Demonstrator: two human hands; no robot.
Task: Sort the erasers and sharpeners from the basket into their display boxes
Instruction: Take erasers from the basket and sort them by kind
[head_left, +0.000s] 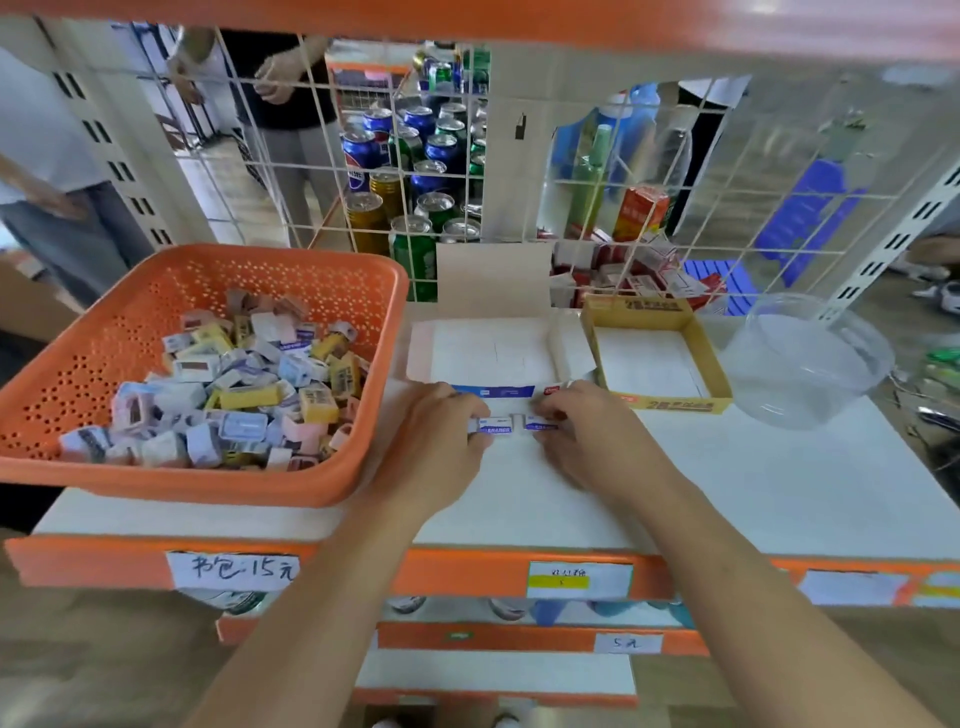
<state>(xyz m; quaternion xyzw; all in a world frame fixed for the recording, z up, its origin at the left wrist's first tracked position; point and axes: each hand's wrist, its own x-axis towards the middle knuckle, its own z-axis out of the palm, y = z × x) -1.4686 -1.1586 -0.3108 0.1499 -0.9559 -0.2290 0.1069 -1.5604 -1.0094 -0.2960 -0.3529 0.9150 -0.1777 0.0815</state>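
Hands meet low on the white shelf (727, 483): the left hand (441, 434) pinches a blue-and-white eraser (496, 425), and the right hand (587, 434) pinches a second eraser (540, 424) just beside it. Both lie just in front of the open white display box (483, 358). The orange basket (208, 486) of mixed pieces stands to the left. A yellow display box (670, 402) and a clear tub (810, 374) stand to the right.

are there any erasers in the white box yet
No, the white box shows a bare floor; the left hand and right hand hold erasers in front of it.
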